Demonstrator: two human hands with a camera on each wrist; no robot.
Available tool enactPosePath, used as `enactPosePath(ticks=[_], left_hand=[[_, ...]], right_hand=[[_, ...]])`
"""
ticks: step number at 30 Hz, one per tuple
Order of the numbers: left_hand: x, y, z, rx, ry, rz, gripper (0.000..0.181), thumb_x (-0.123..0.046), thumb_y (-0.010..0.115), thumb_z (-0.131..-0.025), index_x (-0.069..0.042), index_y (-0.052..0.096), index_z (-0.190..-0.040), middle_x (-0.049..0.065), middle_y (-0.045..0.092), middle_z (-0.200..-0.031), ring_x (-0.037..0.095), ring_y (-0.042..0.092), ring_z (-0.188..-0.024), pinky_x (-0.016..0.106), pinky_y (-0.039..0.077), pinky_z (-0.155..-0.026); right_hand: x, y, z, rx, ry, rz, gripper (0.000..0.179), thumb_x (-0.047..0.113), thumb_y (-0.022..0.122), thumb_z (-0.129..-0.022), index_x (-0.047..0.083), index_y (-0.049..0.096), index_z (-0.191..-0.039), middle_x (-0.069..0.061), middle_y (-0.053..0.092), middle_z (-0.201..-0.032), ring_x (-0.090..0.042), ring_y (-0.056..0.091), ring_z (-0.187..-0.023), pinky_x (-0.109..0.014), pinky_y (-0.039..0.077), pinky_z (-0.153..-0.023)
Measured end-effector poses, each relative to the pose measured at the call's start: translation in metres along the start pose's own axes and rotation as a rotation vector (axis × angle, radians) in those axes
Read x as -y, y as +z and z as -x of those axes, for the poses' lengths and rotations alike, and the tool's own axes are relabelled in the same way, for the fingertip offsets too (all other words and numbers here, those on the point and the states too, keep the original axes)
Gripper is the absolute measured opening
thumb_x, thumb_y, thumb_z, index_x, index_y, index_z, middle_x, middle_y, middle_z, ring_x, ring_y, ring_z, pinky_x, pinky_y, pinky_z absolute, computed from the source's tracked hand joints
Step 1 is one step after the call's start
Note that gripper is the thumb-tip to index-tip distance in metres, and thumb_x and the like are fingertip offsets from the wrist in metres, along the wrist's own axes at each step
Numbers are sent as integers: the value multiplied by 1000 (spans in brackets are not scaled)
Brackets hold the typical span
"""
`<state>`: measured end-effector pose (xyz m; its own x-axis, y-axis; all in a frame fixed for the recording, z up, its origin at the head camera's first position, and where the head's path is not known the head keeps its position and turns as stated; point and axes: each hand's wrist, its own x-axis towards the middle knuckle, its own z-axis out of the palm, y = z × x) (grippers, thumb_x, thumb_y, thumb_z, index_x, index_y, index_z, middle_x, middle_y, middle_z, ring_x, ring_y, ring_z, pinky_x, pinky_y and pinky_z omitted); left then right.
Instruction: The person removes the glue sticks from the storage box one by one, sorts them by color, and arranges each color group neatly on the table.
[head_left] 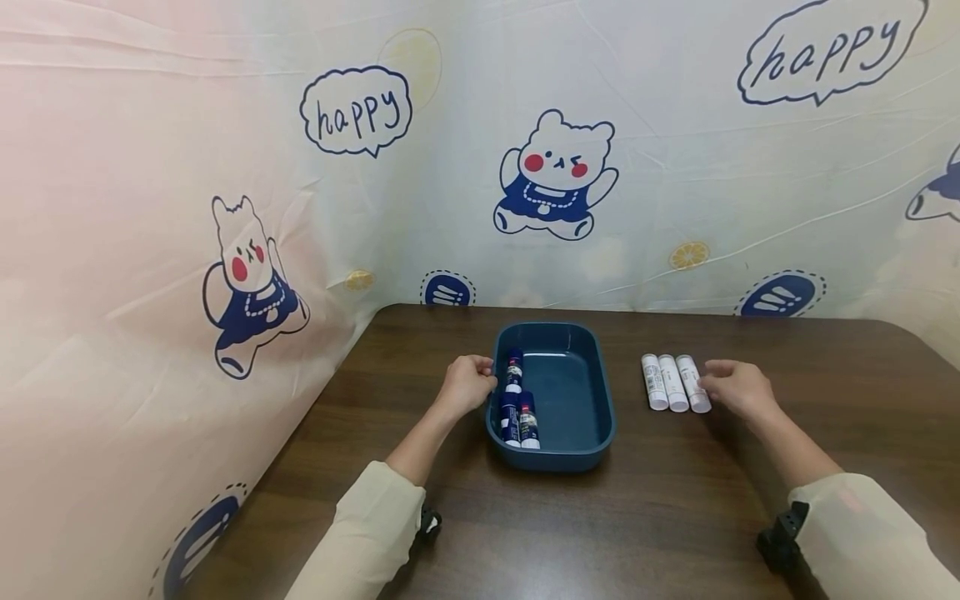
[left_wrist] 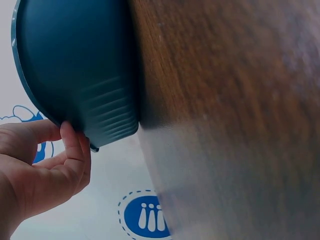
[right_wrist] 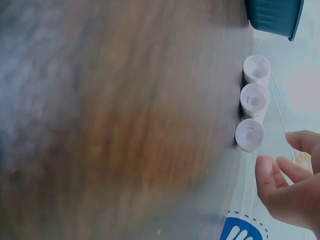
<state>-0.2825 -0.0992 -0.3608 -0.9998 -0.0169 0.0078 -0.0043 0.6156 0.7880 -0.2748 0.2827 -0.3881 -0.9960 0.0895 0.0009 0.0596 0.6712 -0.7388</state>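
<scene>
A dark blue plastic bin (head_left: 558, 458) stands on the table, and my left hand (head_left: 467, 385) pinches its left rim. In the left wrist view, the left hand's (left_wrist: 52, 162) thumb and fingertips meet at the bin's edge (left_wrist: 55, 65). Inside the bin, along its left side, lie three blue glue sticks (head_left: 513, 371) with white ends. To the right of the bin, three white glue sticks (head_left: 673, 385) lie side by side. My right hand (head_left: 738, 387) is beside the rightmost one; in the right wrist view its loosely bent fingers (right_wrist: 265, 172) stand apart from the white tubes (right_wrist: 250, 135).
The brown wooden table (head_left: 675, 517) carries the bin and tubes. A pale cloth (head_left: 450, 192) with cartoon bears and "happy" bubbles hangs behind the table and along its left side. Dark wrist devices (head_left: 783, 533) sit at both cuffs.
</scene>
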Motion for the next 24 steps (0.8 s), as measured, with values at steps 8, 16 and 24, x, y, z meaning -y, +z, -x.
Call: enactPosePath(ticks=[8, 16, 24], left_hand=[[0, 0, 0, 2, -2, 4, 32, -2, 59, -87, 4, 59, -118, 9, 57, -94, 20, 54, -84, 31, 51, -74], [0, 0, 0, -1, -4, 12, 32, -2, 59, -86, 4, 59, -118, 9, 57, -95, 20, 54, -84, 30, 51, -73], [-1, 0, 1, -9, 13, 7, 32, -1, 59, -86, 5, 59, -117, 10, 59, -96, 20, 54, -85, 31, 51, -74]], right_hand=[[13, 4, 1, -135, -65, 21, 46, 21, 55, -89, -8, 51, -125, -26, 58, -111, -31, 54, -92, -29, 43, -65], [38, 17, 4, -75, -116, -122, 45, 16, 56, -90, -11, 49, -126, -27, 58, -111, -6, 58, -79, -19, 49, -66], [63, 36, 10, 45, -130, -288, 46, 15, 54, -91, -8, 45, -131, -25, 54, -115, -18, 61, -93, -29, 50, -80]])
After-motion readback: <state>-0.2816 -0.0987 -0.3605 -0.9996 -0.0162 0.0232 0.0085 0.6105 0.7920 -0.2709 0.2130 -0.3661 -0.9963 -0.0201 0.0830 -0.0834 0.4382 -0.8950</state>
